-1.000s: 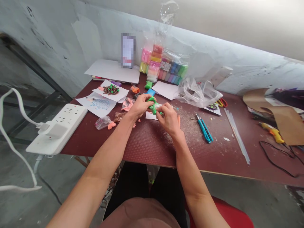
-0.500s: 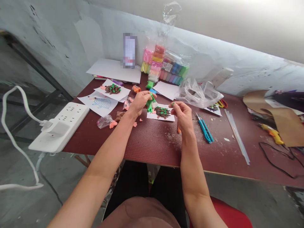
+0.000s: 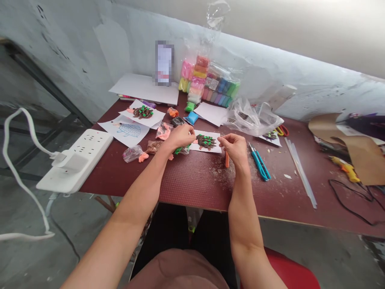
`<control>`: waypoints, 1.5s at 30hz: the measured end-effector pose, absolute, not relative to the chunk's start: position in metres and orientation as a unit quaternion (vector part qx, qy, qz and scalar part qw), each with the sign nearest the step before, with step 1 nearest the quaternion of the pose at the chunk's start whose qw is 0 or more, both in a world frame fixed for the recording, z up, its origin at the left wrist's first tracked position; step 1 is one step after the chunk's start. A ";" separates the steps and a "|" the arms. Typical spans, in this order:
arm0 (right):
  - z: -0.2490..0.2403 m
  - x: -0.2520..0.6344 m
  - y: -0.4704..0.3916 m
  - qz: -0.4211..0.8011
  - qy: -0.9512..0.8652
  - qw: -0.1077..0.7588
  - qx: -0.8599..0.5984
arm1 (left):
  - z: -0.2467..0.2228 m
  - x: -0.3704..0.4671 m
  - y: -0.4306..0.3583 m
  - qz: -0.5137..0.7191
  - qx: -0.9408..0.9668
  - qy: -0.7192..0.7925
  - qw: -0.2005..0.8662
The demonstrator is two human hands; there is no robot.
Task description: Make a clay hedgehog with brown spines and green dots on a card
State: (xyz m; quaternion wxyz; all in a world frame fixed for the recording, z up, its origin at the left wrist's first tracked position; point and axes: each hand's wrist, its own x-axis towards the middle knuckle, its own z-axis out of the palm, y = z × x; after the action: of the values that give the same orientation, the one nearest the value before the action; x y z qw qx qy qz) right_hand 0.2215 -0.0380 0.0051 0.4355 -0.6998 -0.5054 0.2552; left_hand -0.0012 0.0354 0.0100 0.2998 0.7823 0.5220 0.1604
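A small white card (image 3: 217, 150) lies in the middle of the table, bearing a hedgehog figure (image 3: 206, 141) of dark brown spikes dotted with green clay. Over the card's left edge, my left hand (image 3: 181, 136) is closed, fingertips together; what they hold, if anything, is hidden. Green clay in a clear wrapper (image 3: 184, 150) rests just under that hand, partly covered by it. To the right of the card, my right hand (image 3: 235, 147) keeps its thumb and finger pinched. The green bit seen there earlier is hidden now. An orange stick (image 3: 227, 159) lies beside my right wrist.
Bags of coloured clay (image 3: 210, 82) stand by the wall. A second spiky figure (image 3: 143, 112) and a hedgehog drawing (image 3: 129, 131) lie left. Blue scissors (image 3: 260, 164), clear glue sticks (image 3: 300, 173) and a yellow glue gun (image 3: 345, 168) are right; a power strip (image 3: 76, 160) sits at the left edge.
My left hand has put down the wrapped green clay and shifted slightly toward the card. My right hand has moved a little right and down, still pinched.
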 end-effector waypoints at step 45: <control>0.004 0.214 -0.038 0.169 -0.539 0.303 -0.768 | 0.003 -0.003 0.035 0.064 0.828 0.488 0.269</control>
State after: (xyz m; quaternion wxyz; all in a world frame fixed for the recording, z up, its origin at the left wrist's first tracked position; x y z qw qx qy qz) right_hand 0.2136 -0.0376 0.0041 0.3032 -0.7676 -0.5390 0.1686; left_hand -0.0033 0.0348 0.0033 0.2685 0.8279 0.4882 0.0642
